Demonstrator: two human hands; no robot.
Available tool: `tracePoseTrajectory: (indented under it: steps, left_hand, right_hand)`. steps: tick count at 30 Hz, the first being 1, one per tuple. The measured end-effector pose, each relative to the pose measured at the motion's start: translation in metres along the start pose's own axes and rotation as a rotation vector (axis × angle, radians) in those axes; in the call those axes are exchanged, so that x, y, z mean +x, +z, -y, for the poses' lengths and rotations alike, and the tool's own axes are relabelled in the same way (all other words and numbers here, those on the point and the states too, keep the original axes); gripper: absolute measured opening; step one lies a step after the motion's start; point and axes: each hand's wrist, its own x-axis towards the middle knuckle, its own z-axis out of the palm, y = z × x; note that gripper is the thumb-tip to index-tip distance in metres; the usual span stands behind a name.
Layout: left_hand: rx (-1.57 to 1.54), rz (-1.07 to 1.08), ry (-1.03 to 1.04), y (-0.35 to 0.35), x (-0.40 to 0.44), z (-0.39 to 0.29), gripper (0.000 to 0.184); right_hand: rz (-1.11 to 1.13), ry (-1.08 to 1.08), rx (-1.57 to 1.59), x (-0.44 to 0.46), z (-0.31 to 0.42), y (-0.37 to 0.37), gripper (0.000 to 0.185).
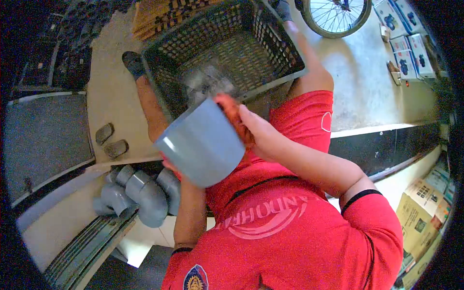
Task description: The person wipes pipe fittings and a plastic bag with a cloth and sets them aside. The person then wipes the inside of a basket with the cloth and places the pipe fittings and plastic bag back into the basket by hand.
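Observation:
A wide grey plastic pipe piece (200, 142) is tilted in front of the red shirt, above the lap. My left hand (175, 170) is at its lower left side, mostly hidden behind it, with a little red showing near the fingers. Wrapped round a crumpled orange-red cloth (232, 113), my right hand (258, 130) presses it against the pipe's right end. Just beyond the pipe, between the legs, stands a dark plastic crate (278, 82) with a blurred greyish clear item (208, 82) inside.
Several grey pipe elbows (147, 193) lie at the lower left beside long dark strips (92, 251). Sandals (115, 147) rest on the floor at left. A bicycle wheel (333, 14) and boxes (411, 58) are at the upper right; cartons (420, 217) stand at the lower right.

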Motion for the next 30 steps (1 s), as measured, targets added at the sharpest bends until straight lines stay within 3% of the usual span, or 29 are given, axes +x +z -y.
tracePoseTrajectory:
  steps: [2,4,5,8,12,17,20,21,24,26,27,29,30]
  left_hand:
    - [0.272,-0.019,0.04,-0.005,0.006,-0.008,0.09]
    - [0.73,-0.267,0.029,0.05,0.023,-0.022,0.089]
    - [0.714,-0.324,-0.005,0.075,0.026,-0.026,0.1]
    - [0.729,-0.197,-0.01,0.054,0.009,-0.012,0.116]
    - [0.659,-0.346,0.007,0.067,0.018,0.0,0.133]
    - [0.904,-0.1,0.115,0.075,0.009,-0.007,0.152]
    - [0.644,-0.051,-0.003,0.081,-0.001,-0.016,0.161]
    - [0.599,0.069,-0.027,0.081,0.003,-0.019,0.165]
    - [0.455,-0.188,-0.114,0.109,0.002,-0.019,0.162]
    - [0.621,-0.134,-0.026,0.106,0.005,-0.021,0.159]
    - [0.832,0.011,0.095,0.093,0.01,-0.025,0.157]
    - [0.972,0.042,0.156,0.079,0.008,-0.023,0.154]
    - [0.905,-0.072,0.09,0.087,0.008,-0.02,0.152]
  right_hand:
    - [-0.044,-0.144,-0.094,-0.007,-0.001,0.002,0.061]
    - [-0.164,-0.342,-0.352,-0.008,0.004,-0.004,0.067]
    - [-0.193,-0.479,-0.36,-0.007,0.004,0.001,0.069]
    - [0.0,-0.772,-0.955,-0.017,0.017,-0.016,0.072]
    - [0.303,-0.909,-1.387,-0.039,0.018,-0.004,0.07]
    - [0.023,-0.844,-0.981,-0.027,0.029,0.018,0.062]
    - [0.119,-0.393,-0.396,-0.003,0.036,0.008,0.074]
    - [0.164,-0.268,-0.284,0.001,0.034,0.004,0.068]
    - [0.228,0.128,-0.03,-0.007,0.028,0.005,0.06]
    - [0.2,0.066,-0.006,-0.001,0.011,-0.014,0.056]
    - [0.186,0.036,0.004,0.004,0.006,-0.02,0.055]
    - [0.193,-0.397,-0.779,-0.002,0.008,-0.037,0.053]
    - [0.085,-0.614,-1.115,-0.005,0.013,-0.04,0.052]
